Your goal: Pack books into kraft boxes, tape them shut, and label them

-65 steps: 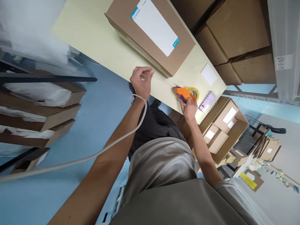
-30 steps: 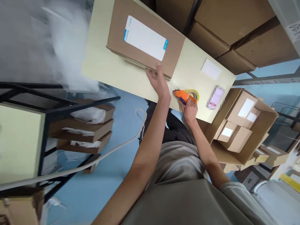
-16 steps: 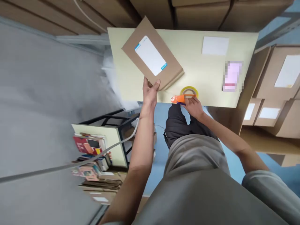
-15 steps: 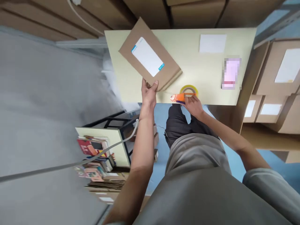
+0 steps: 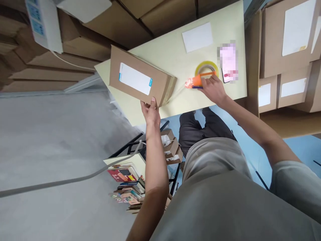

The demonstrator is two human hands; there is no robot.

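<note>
My left hand (image 5: 151, 110) grips the near edge of a flat brown cardboard box (image 5: 160, 83), thumb on top and fingers tucked beneath. A white label (image 5: 135, 79) with blue marks lies on the box's upper face. My right hand (image 5: 213, 88) is closed around an orange tape dispenser (image 5: 197, 81), which carries a roll of clear yellowish tape (image 5: 215, 66). Between the dispenser and the box's right end runs a strip of clear tape (image 5: 175, 93). The box is tilted over the pale table (image 5: 160, 45).
On the table lie a white sheet (image 5: 197, 36) and a blurred pink phone-like object (image 5: 228, 62). Shelved cartons (image 5: 286, 40) stand at the right, and more boxes (image 5: 170, 16) line the back. Books (image 5: 127, 180) are stacked on a smaller table, lower left, with a grey cable (image 5: 75, 179) crossing nearby.
The box has turned and tipped, so its right end now shows. The dispenser has moved away from the box, with tape stretched between them. The whole view has rotated.
</note>
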